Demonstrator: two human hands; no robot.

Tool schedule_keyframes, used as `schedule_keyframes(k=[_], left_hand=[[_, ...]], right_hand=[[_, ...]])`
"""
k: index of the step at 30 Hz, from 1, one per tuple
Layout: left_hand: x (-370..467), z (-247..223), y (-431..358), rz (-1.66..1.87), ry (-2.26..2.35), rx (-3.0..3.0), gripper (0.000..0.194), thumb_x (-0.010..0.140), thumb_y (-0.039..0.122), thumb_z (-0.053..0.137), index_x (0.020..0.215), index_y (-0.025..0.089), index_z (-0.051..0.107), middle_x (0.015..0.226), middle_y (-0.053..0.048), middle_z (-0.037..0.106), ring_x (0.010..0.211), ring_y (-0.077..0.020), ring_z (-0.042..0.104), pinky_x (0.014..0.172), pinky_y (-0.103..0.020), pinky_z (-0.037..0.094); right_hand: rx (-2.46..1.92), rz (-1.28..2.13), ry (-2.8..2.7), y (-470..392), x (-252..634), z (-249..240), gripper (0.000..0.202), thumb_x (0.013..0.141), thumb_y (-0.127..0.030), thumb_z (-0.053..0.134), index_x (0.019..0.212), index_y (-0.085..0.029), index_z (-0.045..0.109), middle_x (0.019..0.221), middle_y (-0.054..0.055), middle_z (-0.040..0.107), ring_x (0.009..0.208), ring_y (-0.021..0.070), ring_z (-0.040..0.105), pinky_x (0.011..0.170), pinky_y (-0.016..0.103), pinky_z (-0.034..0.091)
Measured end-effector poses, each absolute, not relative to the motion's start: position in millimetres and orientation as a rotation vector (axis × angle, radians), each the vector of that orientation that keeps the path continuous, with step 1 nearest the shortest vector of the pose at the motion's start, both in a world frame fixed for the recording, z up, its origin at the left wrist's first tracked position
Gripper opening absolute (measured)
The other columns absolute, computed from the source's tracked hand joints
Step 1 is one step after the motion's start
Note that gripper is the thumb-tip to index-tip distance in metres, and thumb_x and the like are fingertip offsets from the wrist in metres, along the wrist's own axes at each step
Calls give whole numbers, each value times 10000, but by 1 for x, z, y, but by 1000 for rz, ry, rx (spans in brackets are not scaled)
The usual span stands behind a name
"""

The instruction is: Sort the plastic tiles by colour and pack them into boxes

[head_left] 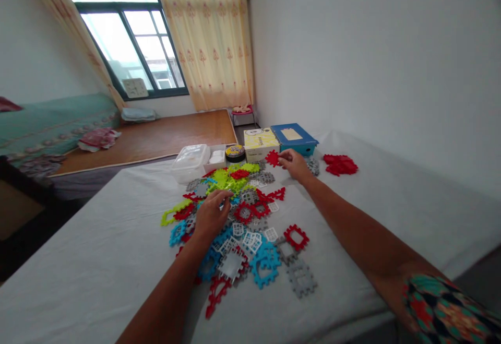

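Note:
A red toothed building panel [272, 158] is pinched in the fingers of my right hand [293, 164], raised in front of the yellow box. My left hand [213, 211] rests over a heap of interlocking panels, its fingers curled at the pile; what lies under the fingertips is hidden. Around it spread lime-green panels [229, 178], red square frames [243, 212], blue pieces [265, 264], grey panels [301, 277] and small white window pieces [252, 241]. Off to the right lies a separate pile of red panels [340, 165]. Grey panels [312, 166] sit partly hidden behind my right hand.
Along the far side of the cloth-covered table [129, 218] stand a clear plastic container [190, 161], a white box [215, 156], a round black tin [235, 153], a yellow box [260, 144] and a blue box [294, 138]. A white wall [371, 62] borders the right side.

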State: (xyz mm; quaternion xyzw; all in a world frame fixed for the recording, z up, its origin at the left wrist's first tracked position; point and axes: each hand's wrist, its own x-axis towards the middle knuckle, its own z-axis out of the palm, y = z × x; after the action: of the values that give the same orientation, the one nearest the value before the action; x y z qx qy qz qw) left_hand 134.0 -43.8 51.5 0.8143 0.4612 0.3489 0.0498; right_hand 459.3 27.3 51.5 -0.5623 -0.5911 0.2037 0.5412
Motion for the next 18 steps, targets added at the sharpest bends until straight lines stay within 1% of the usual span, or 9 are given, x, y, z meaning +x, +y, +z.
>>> schedule_keyframes(k=[2, 4, 6, 9, 13, 18], left_hand=[[134, 51, -43, 1063, 1385, 2489, 237, 875, 197, 484, 1002, 246, 678, 1041, -26, 696, 978, -186, 654, 877, -322, 513], [134, 49, -42, 1053, 1384, 2492, 241, 874, 196, 482, 1006, 242, 678, 1051, -29, 695, 987, -189, 653, 892, -327, 508], [135, 48, -42, 1034, 1388, 2497, 247, 873, 193, 480, 1010, 236, 681, 1061, -34, 694, 995, -192, 651, 903, -331, 503], [135, 47, -41, 1020, 1390, 2499, 252, 880, 200, 471, 1011, 227, 685, 1062, -42, 693, 1000, -201, 650, 901, -338, 503], [135, 47, -41, 989, 1386, 2508, 249, 879, 207, 471, 993, 232, 690, 1056, -38, 694, 993, -203, 653, 906, -342, 502], [134, 47, -41, 976, 1403, 2504, 250, 876, 205, 476, 1000, 238, 691, 1057, -35, 696, 993, -195, 651, 907, -328, 498]], right_hand=[[-1472, 366, -1252, 28, 506, 46, 270, 741, -375, 601, 937, -191, 582, 895, 61, 691, 789, 184, 649, 695, 308, 517], [-1613, 181, -1144, 20, 557, 38, 251, 722, -361, 615, 902, -187, 596, 895, 73, 696, 827, 202, 654, 756, 334, 512], [-1748, -26, -1016, 9, 604, 27, 216, 716, -346, 613, 865, -190, 609, 864, 67, 696, 812, 213, 650, 795, 360, 501], [-1829, -219, -833, -7, 654, 12, 193, 707, -324, 602, 841, -185, 620, 832, 63, 686, 787, 219, 637, 821, 388, 489], [-1849, -286, -691, -13, 678, 2, 165, 689, -290, 601, 811, -179, 616, 825, 66, 672, 756, 211, 610, 803, 388, 489], [-1957, -335, -653, -10, 680, 8, 107, 697, -273, 591, 753, -187, 622, 804, 69, 655, 700, 196, 578, 735, 363, 491]])
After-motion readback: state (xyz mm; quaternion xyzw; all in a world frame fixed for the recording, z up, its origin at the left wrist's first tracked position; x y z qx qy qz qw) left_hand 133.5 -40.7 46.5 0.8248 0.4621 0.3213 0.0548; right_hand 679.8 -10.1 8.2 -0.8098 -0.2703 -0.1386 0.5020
